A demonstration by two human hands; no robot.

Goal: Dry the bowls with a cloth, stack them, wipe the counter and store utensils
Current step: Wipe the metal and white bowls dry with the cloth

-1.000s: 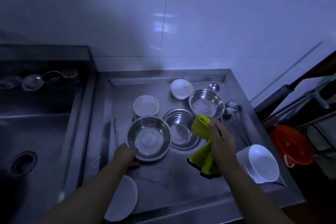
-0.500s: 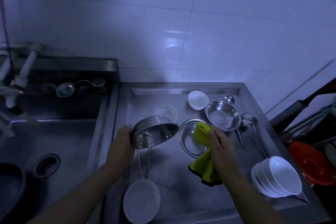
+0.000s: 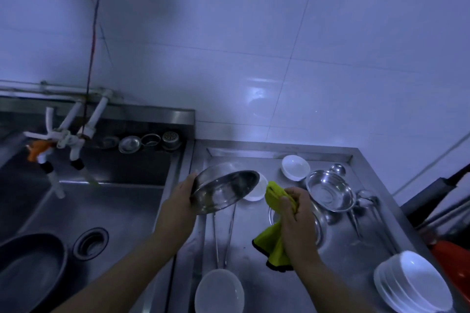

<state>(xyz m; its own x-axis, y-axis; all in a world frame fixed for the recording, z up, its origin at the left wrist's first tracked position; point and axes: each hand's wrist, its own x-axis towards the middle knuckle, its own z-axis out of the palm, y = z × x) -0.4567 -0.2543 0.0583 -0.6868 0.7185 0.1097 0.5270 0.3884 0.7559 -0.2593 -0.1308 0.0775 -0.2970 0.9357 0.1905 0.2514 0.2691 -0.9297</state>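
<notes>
Left hand (image 3: 178, 204) gripping steel bowl (image 3: 225, 192) by rim, tilted toward 3 o'clock, presumably for drying. Right hand (image 3: 296, 213) clenching yellow cloth (image 3: 274, 241), near bowl, apart.

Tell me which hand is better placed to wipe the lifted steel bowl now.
The right hand, probably. It already grips the cloth just beside the steel bowl, whose open side tilts toward it. The left hand is occupied holding that bowl up by its rim.
</notes>
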